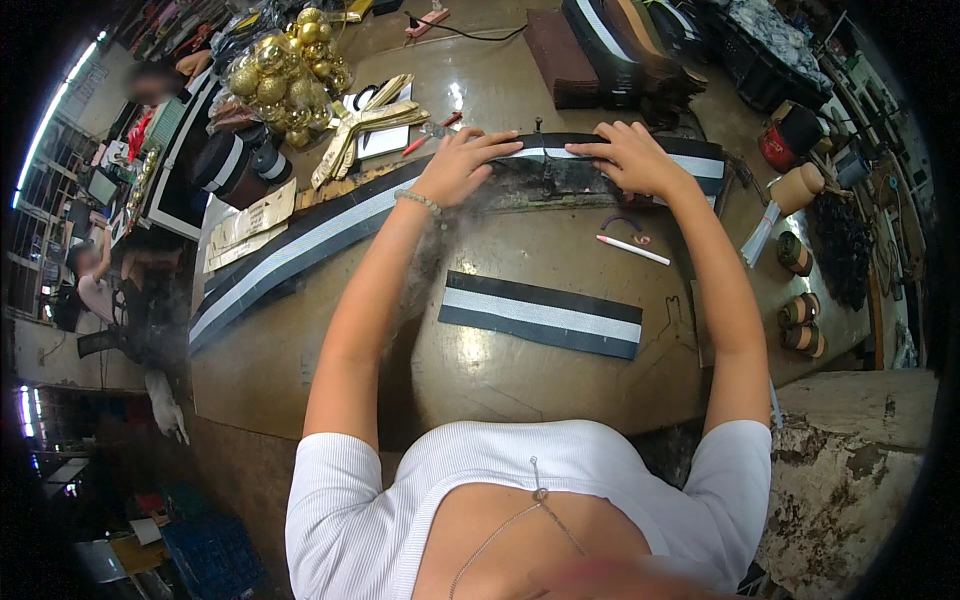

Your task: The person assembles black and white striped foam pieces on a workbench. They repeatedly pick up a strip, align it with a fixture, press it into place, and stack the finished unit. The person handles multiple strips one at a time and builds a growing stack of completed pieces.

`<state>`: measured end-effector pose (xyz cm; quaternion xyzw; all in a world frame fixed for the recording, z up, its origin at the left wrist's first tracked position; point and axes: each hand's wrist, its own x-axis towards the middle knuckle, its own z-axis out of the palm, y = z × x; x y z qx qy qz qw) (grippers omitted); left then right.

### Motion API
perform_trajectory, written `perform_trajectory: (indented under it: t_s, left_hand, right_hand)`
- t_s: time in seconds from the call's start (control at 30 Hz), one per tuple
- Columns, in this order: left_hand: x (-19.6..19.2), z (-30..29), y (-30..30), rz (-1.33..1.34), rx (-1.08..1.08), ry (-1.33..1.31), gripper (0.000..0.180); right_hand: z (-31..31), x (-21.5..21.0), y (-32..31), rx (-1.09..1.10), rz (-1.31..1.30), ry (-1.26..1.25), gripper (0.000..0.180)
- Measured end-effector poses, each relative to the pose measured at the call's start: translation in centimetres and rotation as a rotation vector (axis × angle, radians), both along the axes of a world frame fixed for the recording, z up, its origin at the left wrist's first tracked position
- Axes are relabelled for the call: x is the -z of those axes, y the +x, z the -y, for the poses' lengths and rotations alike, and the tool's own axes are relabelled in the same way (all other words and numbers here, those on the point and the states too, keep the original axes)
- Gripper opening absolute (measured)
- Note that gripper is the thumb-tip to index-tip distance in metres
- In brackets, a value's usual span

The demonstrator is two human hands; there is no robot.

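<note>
Small workshop, prob. textile/strap work. Main clue: big worktable [270, 385] w/ long striped strip [300, 248] across its far side, cut striped piece [540, 315] on its near half & white pen [634, 250] just beyond that piece. Thick stack of strips [610, 65] at table's far edge; rolls of banding [228, 165] at its far L, nr bagged gold baubles [290, 85]. Small rolls [800, 325] + peach cone [797, 188], poss. thread, on table's R side. Well L of table: another person [95, 298] & tube light [58, 120]. Flaking, worn surface [840, 480] R of table's near end.
</note>
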<state>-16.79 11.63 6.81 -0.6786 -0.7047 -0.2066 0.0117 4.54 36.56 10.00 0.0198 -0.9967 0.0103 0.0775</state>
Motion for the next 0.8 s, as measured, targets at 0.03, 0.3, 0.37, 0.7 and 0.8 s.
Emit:
perform_trajectory:
  t_s: [0.03, 0.3, 0.37, 0.7, 0.8]
  left_hand:
    - [0.2, 0.0, 0.0, 0.005, 0.008, 0.0, 0.061]
    - [1.3, 0.0, 0.2, -0.015, -0.001, 0.037, 0.061]
    - [1.3, 0.0, 0.3, -0.015, -0.001, 0.047, 0.061]
    - [1.6, 0.6, 0.7, 0.011, 0.014, 0.028, 0.063]
    - [1.4, 0.9, 0.9, 0.034, 0.028, 0.033, 0.062]
  right_hand:
    - [-0.1, 0.2, 0.0, -0.008, 0.004, -0.002, 0.044]
    - [0.0, 0.7, 0.3, -0.03, -0.057, 0.075, 0.045]
    - [0.1, 0.8, 0.4, -0.026, -0.054, 0.09, 0.046]
    - [1.1, 1.8, 1.7, -0.027, -0.097, 0.15, 0.054]
    - [1.5, 2.2, 2.1, -0.005, -0.111, 0.168, 0.055]
